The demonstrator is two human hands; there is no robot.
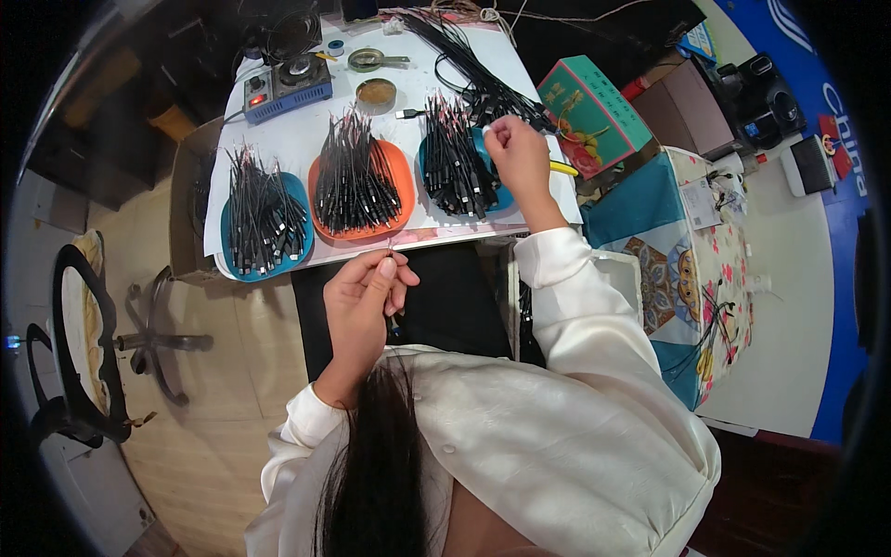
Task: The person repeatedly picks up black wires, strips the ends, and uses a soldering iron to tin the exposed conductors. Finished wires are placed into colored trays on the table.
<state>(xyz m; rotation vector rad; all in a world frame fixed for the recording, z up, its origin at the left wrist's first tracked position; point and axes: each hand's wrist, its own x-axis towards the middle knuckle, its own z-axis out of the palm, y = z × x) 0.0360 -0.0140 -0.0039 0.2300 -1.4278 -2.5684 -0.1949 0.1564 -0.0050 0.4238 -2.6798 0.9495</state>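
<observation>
In front of my body, my left hand (367, 288) is closed in a pinch on a thin cable (391, 245); only its fine tip shows clearly above the fingers. My right hand (522, 160) reaches over the right edge of the right blue tray (505, 197), thumb and fingers pressed together. A small whitish bit shows at its fingertips, too small to name. Short black cables with plugs and bare wire ends (455, 167) fill that tray. Similar cables fill the orange tray (402, 176) in the middle and the left blue tray (304, 246).
A blue soldering station (288, 88) with a lit red switch stands at the back left. Near it are a round tin (376, 93) and a magnifying glass (371, 60). Long black cables (483, 79) lie behind. A green floral box (594, 116) stands right, beside a yellow-handled tool (562, 168).
</observation>
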